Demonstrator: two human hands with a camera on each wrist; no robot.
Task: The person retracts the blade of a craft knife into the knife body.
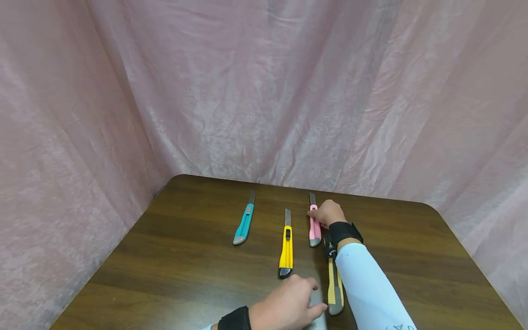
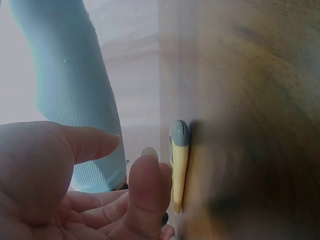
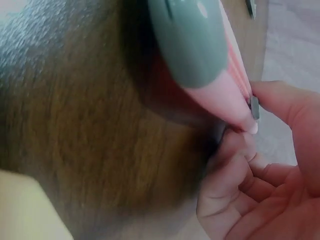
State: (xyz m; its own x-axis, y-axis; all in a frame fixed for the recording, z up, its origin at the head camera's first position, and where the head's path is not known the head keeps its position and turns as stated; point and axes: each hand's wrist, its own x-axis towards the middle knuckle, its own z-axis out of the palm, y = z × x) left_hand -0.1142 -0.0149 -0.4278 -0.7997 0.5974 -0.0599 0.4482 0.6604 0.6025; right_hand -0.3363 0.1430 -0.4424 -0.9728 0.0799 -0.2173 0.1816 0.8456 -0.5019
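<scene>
Left hand (image 1: 286, 301), pink cutter (image 1: 315, 230) near table edge (image 1: 363, 198)

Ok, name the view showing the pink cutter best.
Head view: the pink cutter shows nearly whole, blade included, though the right hand covers some. The right wrist view crops its grey end; the left wrist view lacks it.

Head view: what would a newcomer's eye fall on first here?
Probably the bright yellow cutter, its blade extended, near the middle of the brown table. Next comes the pink cutter to its right, pinched by the right hand. The teal cutter stands out too, lying alone on the left.
</scene>
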